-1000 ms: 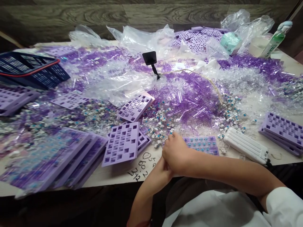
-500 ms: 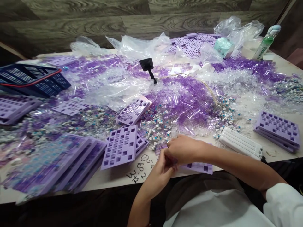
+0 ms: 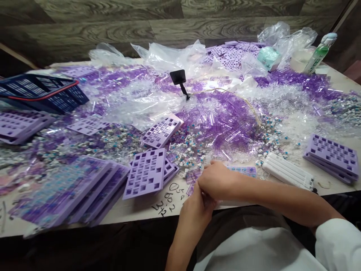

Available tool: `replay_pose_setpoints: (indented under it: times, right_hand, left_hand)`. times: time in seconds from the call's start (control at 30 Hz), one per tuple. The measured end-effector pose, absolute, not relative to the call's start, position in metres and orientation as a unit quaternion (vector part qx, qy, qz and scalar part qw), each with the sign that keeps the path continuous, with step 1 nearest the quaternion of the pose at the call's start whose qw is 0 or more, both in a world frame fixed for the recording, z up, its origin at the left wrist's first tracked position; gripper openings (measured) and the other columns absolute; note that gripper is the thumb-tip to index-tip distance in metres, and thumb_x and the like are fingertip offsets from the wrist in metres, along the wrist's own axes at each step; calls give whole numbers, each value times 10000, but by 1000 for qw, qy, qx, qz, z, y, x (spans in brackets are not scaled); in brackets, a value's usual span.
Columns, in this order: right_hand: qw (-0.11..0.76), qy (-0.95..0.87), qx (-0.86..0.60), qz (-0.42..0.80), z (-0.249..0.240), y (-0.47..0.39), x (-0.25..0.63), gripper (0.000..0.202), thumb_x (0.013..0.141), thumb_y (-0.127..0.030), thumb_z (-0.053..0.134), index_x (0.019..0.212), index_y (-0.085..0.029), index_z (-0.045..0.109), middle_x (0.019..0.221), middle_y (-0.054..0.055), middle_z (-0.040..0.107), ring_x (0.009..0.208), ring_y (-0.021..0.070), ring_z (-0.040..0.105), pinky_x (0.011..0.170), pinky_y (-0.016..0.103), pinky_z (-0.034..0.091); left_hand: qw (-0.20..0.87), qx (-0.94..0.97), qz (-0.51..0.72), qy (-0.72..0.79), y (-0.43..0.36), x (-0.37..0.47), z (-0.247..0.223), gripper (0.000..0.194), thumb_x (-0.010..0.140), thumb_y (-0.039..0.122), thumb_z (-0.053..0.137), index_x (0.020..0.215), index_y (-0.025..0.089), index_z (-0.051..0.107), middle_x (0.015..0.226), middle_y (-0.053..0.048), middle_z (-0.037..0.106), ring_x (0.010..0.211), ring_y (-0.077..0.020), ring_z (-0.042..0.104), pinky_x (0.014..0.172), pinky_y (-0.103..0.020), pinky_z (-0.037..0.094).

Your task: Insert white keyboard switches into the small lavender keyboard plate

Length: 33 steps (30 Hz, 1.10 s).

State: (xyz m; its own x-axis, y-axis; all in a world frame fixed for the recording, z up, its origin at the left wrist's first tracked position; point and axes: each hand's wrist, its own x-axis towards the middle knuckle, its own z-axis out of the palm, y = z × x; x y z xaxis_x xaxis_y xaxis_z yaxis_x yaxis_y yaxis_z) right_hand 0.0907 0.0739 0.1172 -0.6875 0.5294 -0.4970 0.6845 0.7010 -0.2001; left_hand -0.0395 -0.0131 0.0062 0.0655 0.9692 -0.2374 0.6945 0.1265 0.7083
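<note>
My left hand [image 3: 199, 207] and my right hand [image 3: 216, 178] meet at the table's front edge, fingers curled and pressed together. Whatever is between their fingertips is hidden. Beneath my right hand and forearm lies a purple keyboard panel [image 3: 244, 170]; its far edge shows clear caps and blue switches, and most of it is covered. Clear purple keycaps [image 3: 193, 177] lie just left of my hands. Farther left, a purple keyboard plate [image 3: 146, 173] with square holes leans on other plates. White and blue key switches [image 3: 186, 150] are scattered beyond my hands.
Filled keyboard panels [image 3: 70, 192] lean in a row at left, near a blue basket [image 3: 45, 94]. A black brush [image 3: 180, 81] stands in the purple keycap heap [image 3: 217, 120]. At right are a white ridged device [image 3: 287, 171], stacked plates [image 3: 331, 156] and a green bottle [image 3: 317, 58].
My hands have turned and drawn closer together, the left wrist shifting right. The panel's far edge with caps now shows above my right forearm. The view has shifted slightly.
</note>
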Motion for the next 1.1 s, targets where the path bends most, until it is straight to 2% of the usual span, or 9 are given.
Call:
replay_pose_setpoints:
  times: [0.17, 0.3, 0.43, 0.5, 0.6, 0.7, 0.83, 1.03, 1.1]
  right_hand:
    - [211, 889, 355, -200, 119, 76, 82, 227, 703, -60, 785, 899, -172, 795, 947, 80, 801, 842, 220, 725, 690, 273, 466]
    - [208, 891, 366, -169, 111, 72, 77, 169, 756, -105, 743, 903, -178, 784, 914, 84, 791, 787, 216, 711, 743, 296, 485]
    - [207, 897, 358, -154, 104, 65, 71, 192, 734, -76, 745, 892, -180, 779, 890, 73, 785, 776, 210, 700, 847, 316, 484]
    - [204, 900, 356, -150, 103, 64, 73, 189, 758, -52, 712, 889, -168, 784, 892, 77, 789, 766, 202, 693, 886, 328, 467]
    - [174, 913, 334, -156, 101, 66, 89, 164, 836, -70, 663, 875, -156, 797, 889, 84, 793, 765, 184, 686, 884, 320, 440]
    - [151, 924, 301, -182, 96, 71, 113, 141, 902, -184, 671, 904, -163, 810, 875, 87, 787, 797, 180, 687, 826, 304, 419]
    - [149, 924, 290, -198, 87, 70, 131, 127, 873, -251, 739, 961, -206, 819, 894, 71, 778, 864, 193, 674, 767, 299, 392]
    - [94, 936, 307, -146, 86, 61, 125, 113, 862, -237, 768, 941, -157, 777, 1019, 107, 745, 1138, 262, 579, 852, 346, 408]
    - [74, 934, 326, -127, 85, 60, 126, 211, 851, -294, 795, 995, -146, 752, 1077, 121, 725, 1171, 273, 559, 897, 365, 423]
  left_hand:
    - [345, 627, 176, 675, -13, -41, 1, 567, 777, 344, 725, 1300, 221, 542, 977, -78, 770, 945, -352, 754, 700, -346, 515]
    - [308, 631, 150, 696, -14, -40, -3, 508, 797, 330, 703, 1274, 213, 572, 953, -89, 775, 920, -362, 755, 673, -339, 490]
    - [286, 633, 133, 707, -15, -39, -5, 425, 835, 319, 665, 1236, 191, 601, 1006, -127, 773, 978, -369, 747, 677, -331, 471]
    - [288, 624, 138, 713, -15, -39, -4, 418, 832, 297, 670, 1231, 198, 596, 1007, -117, 774, 973, -345, 749, 672, -314, 461]
    - [316, 611, 170, 705, -15, -36, 0, 404, 805, 308, 712, 1177, 218, 583, 909, -58, 771, 863, -281, 754, 648, -286, 459]
    - [340, 626, 218, 667, -18, -32, 6, 332, 804, 416, 728, 1043, 242, 577, 803, 13, 728, 736, -207, 712, 633, -265, 462]
    - [316, 644, 215, 663, -22, -26, 13, 281, 815, 450, 705, 975, 250, 590, 780, 32, 692, 702, -177, 667, 599, -248, 418]
    - [282, 652, 189, 678, -18, -27, 8, 276, 797, 450, 708, 959, 253, 603, 728, 41, 661, 695, -190, 659, 594, -260, 397]
    - [275, 660, 186, 674, -17, -28, 6, 288, 802, 440, 714, 997, 253, 615, 737, 43, 665, 698, -190, 661, 603, -266, 409]
